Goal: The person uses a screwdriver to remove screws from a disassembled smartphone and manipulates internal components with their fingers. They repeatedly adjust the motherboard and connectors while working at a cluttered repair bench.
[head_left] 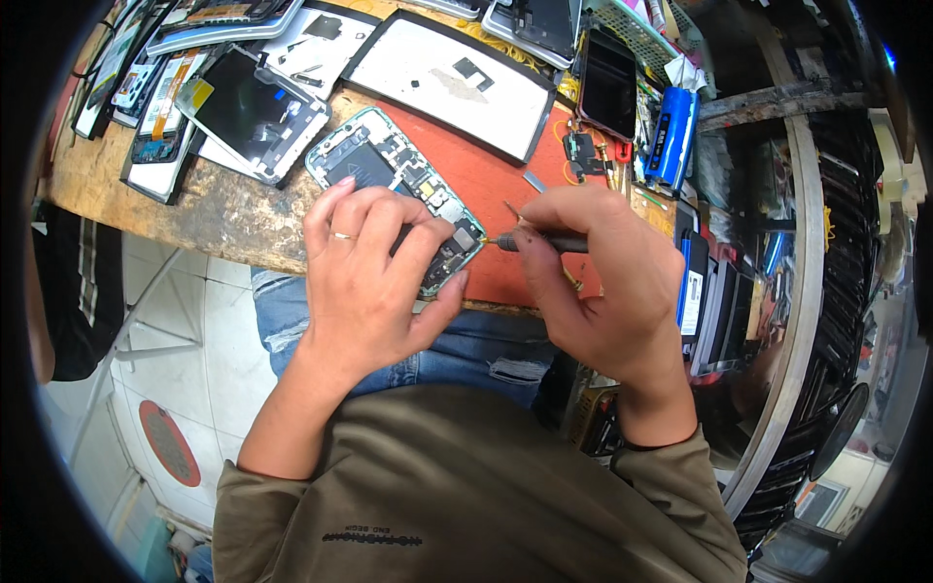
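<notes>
An opened smartphone (425, 182) lies slanted on a red mat (505, 282), its battery and inner parts bare. My left hand (364, 243), with a ring on one finger, rests over it and grips its near edge between thumb and fingers, hiding part of the battery. In my right hand (612, 262) is a dark-handled screwdriver (549, 243), pinched by thumb and fingers. Its thin tip touches or nearly touches the phone's right corner. A slim pointed metal piece (512, 209) also sticks out by my right fingers; its kind is unclear.
Behind the phone lies a white tray with black rim (442, 83). Phone parts and a dark screen panel (255, 117) crowd the left. A dark phone (607, 85), a small circuit part (583, 154) and a blue cylinder (671, 141) stand right. The wooden bench edge (194, 233) runs along the near side.
</notes>
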Action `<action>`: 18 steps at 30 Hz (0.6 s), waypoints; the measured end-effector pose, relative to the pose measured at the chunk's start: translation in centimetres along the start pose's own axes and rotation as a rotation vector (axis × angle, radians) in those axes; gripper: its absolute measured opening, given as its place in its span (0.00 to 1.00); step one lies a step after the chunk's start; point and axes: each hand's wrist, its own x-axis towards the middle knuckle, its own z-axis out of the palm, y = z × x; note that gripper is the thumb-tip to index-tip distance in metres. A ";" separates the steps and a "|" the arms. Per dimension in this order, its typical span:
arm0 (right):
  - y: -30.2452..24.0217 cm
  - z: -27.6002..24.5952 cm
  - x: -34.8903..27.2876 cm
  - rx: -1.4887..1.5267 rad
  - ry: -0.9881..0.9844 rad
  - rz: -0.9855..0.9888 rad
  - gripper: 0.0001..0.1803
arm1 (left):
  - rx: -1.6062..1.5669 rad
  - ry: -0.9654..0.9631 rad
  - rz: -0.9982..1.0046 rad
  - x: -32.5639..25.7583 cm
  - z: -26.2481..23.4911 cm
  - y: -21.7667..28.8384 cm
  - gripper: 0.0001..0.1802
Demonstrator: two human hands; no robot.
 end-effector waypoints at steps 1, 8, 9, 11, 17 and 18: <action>0.0 0.0 0.0 0.017 0.007 0.007 0.13 | -0.002 0.000 -0.003 0.0 0.0 0.0 0.22; 0.1 0.1 0.6 -0.011 -0.040 -0.011 0.14 | -0.003 0.002 -0.013 -0.1 0.1 0.0 0.21; 0.0 0.0 0.7 -0.009 -0.054 -0.017 0.14 | -0.003 0.005 -0.012 -0.1 0.1 0.0 0.21; -0.3 -0.2 0.9 0.001 -0.078 -0.015 0.14 | -0.004 0.009 -0.010 -0.1 0.1 0.0 0.21; -1.1 -1.1 1.3 -0.185 -0.214 0.034 0.12 | -0.017 -0.019 -0.016 0.0 -0.3 0.1 0.24; -0.5 -0.9 1.6 -0.144 -0.194 -0.018 0.12 | -0.024 -0.035 -0.022 -0.1 -0.5 0.1 0.25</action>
